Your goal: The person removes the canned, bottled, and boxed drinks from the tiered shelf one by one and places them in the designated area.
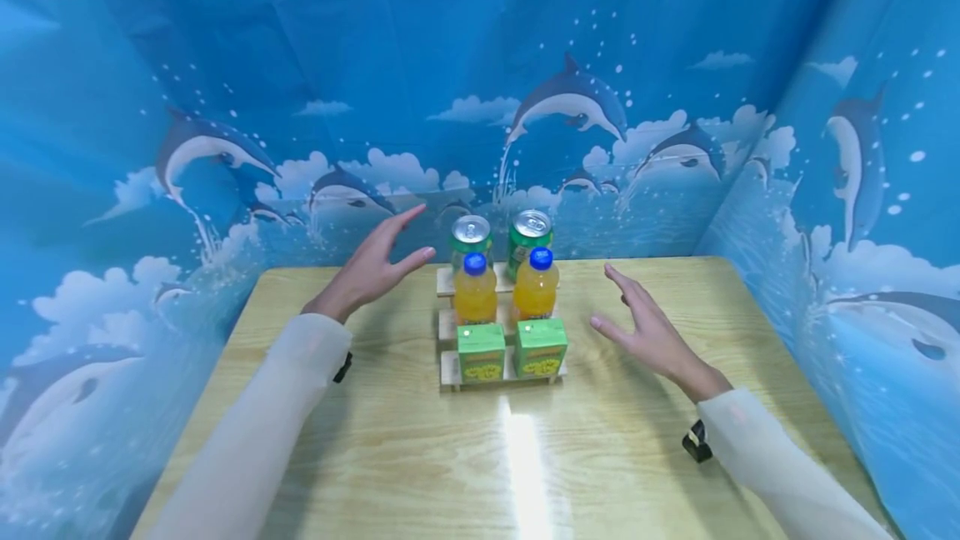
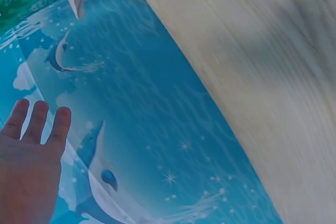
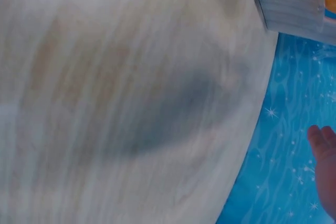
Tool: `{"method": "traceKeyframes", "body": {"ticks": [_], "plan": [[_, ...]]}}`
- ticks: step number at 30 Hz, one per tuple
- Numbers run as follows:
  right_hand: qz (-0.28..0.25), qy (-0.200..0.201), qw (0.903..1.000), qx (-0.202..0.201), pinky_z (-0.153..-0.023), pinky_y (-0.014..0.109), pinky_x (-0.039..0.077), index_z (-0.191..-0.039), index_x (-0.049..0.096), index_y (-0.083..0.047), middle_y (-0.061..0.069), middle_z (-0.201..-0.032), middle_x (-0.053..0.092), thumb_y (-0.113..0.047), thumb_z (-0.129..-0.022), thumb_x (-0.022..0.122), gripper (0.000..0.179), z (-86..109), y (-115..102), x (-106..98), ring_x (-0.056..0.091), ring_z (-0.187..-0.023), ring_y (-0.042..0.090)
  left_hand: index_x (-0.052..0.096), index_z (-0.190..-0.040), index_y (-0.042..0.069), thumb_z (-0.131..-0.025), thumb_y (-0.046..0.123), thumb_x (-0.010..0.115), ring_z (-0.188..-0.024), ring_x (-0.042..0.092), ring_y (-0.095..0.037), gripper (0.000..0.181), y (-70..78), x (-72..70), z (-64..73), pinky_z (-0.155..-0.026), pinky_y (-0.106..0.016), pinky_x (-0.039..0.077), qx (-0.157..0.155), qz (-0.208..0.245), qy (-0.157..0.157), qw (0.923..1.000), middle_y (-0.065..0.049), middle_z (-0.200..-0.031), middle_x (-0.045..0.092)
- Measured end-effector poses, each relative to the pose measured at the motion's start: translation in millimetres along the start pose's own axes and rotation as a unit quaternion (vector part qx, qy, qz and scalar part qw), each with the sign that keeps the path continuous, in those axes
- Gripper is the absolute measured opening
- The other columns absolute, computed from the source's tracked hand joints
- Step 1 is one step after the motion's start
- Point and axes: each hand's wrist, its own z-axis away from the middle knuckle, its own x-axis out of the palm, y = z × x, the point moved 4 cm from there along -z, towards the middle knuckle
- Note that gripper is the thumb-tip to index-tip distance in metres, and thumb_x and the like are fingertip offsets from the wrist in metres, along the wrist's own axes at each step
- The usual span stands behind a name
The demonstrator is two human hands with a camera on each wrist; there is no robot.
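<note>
A tiered wooden rack (image 1: 450,367) stands on the table. Its back step bears two green cans, the left can (image 1: 471,232) and the right can (image 1: 531,227). Two orange-drink bottles with blue caps, a left bottle (image 1: 476,294) and a right bottle (image 1: 536,288), fill the middle step. In front sit two green juice boxes, the left box (image 1: 482,354) and the right box (image 1: 541,348). My left hand (image 1: 375,263) hovers left of the rack, fingers extended, touching nothing. To the right, my right hand (image 1: 647,325) is likewise held apart from the rack with its fingers extended.
The light wooden table (image 1: 405,457) has its far edge against a blue dolphin-print curtain (image 1: 420,40), which also covers both sides. A strip of light reflects off the tabletop in front of the rack. Dark straps show at both wrists.
</note>
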Motion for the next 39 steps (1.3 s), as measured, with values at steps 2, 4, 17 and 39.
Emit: {"method": "traceKeyframes", "body": {"ticks": [2, 4, 17, 39], "plan": [[-0.016, 0.0, 0.9998, -0.011, -0.122, 0.073, 0.04, -0.177, 0.016, -0.021, 0.019, -0.179, 0.027, -0.036, -0.105, 0.073, 0.093, 2.4, -0.4, 4.7, 0.04, -0.155, 0.05, 0.025, -0.173, 0.043, -0.107, 0.058, 0.064, -0.163, 0.033, -0.036, 0.078, 5.7, 1.5, -2.9, -0.128, -0.069, 0.036, 0.002, 0.008, -0.002, 1.0, -0.002, -0.182, 0.024], [-0.033, -0.001, 0.9992, -0.02, -0.124, 0.068, 0.041, -0.176, 0.018, -0.019, 0.019, -0.178, 0.029, -0.03, -0.104, 0.076, 0.094, 4.4, -1.2, 9.4, 0.038, -0.158, 0.047, 0.027, -0.173, 0.039, -0.107, 0.056, 0.065, -0.162, 0.035, -0.036, 0.079, 10.6, 3.4, -5.9, -0.128, -0.066, 0.038, 0.004, 0.013, -0.003, 0.9999, -0.003, -0.181, 0.026], [-0.113, -0.016, 0.9927, -0.039, -0.12, 0.062, 0.047, -0.174, 0.023, -0.014, 0.023, -0.173, 0.037, -0.021, -0.099, 0.082, 0.096, 16.1, -5.7, 35.4, 0.043, -0.154, 0.046, 0.029, -0.172, 0.04, -0.106, 0.052, 0.069, -0.159, 0.041, -0.034, 0.078, 27.1, 10.6, -18.2, -0.127, -0.061, 0.042, 0.027, 0.054, -0.012, 0.9981, -0.003, -0.179, 0.03], [-0.214, -0.062, 0.9749, 0.005, -0.117, 0.051, 0.053, -0.15, 0.055, -0.002, 0.022, -0.149, 0.062, -0.018, -0.095, 0.087, 0.066, 31.0, 0.7, 73.5, 0.062, -0.138, 0.045, 0.039, -0.167, 0.043, -0.099, 0.059, 0.076, -0.152, 0.05, -0.032, 0.079, 35.8, 22.6, -31.1, -0.117, -0.062, 0.052, -0.011, 0.078, -0.042, 0.996, 0.0, -0.169, 0.047]]}}
